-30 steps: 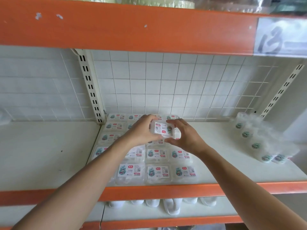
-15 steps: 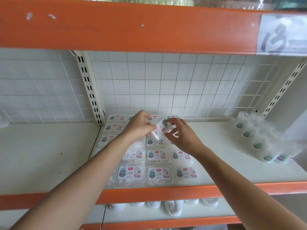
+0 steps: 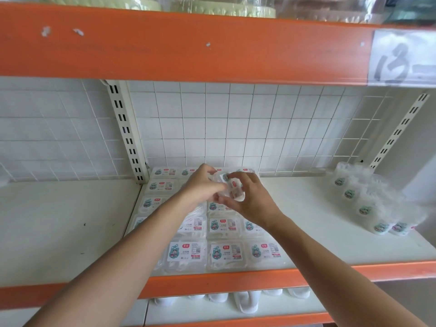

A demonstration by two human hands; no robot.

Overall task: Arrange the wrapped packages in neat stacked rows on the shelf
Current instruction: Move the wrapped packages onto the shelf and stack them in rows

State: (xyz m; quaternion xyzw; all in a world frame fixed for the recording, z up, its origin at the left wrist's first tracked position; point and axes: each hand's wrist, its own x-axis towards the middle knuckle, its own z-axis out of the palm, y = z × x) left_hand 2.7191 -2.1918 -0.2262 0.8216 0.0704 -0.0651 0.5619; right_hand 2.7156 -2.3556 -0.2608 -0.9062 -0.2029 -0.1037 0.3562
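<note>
Several clear wrapped packages with white and teal labels lie flat in rows [image 3: 223,253] on the white shelf [image 3: 330,232], left of its middle. Above the back rows, my left hand [image 3: 200,187] and my right hand [image 3: 252,199] together hold one more wrapped package [image 3: 232,188], tilted on edge. My left fingers grip its left side, and my right thumb and fingers pinch its right side. Both forearms cover parts of the middle rows.
A clear bag of small labelled tubs [image 3: 368,204] lies at the shelf's right end. A slotted upright [image 3: 127,135] and wire grid stand behind. The orange beam [image 3: 188,43] of the upper shelf hangs overhead. White items [image 3: 245,300] sit on the lower shelf.
The held package has turned from flat and facing me to tilted on edge. Both hands stayed over the back rows and closed in around it.
</note>
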